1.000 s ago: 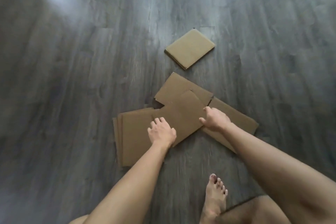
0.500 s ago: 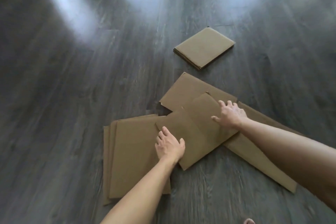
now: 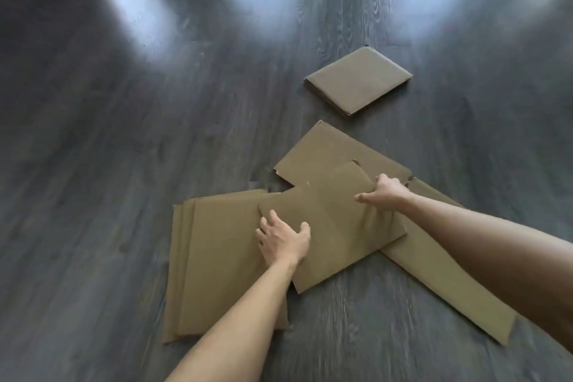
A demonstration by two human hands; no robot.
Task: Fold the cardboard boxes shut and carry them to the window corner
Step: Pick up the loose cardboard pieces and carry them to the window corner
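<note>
Scene: while the top sheet lies flat over the middle of the cardboard heap on the dark plank floor, both hands are on it
Left hand: the left hand presses palm-down on the near-left part of the top sheet, fingers spread and straight, gripping nothing
Right hand: the right hand has its fingers curled over the far-right edge of the top sheet, thumb lying along the face, so it pinches that edge
Left stack: a stack of flattened boxes lies to the left of the top sheet and partly beneath it, edges fanned slightly
Long panel: a long panel runs out from under the top sheet toward the near right
Far flap: another flap shows just beyond the top sheet
Folded box: a small folded box lies apart, farther off than the top sheet
Window corner: not in view; only bright patches of light on the floor beyond
Handling: the board looks light, stiff across the panels and hinged at its creases; smooth faces probably slide on each other
Where to hold: judged best by the edges near a crease, one hand anchoring the panel, the other lifting the flap
Progress: early; most boxes are unfolded and none carried
</note>
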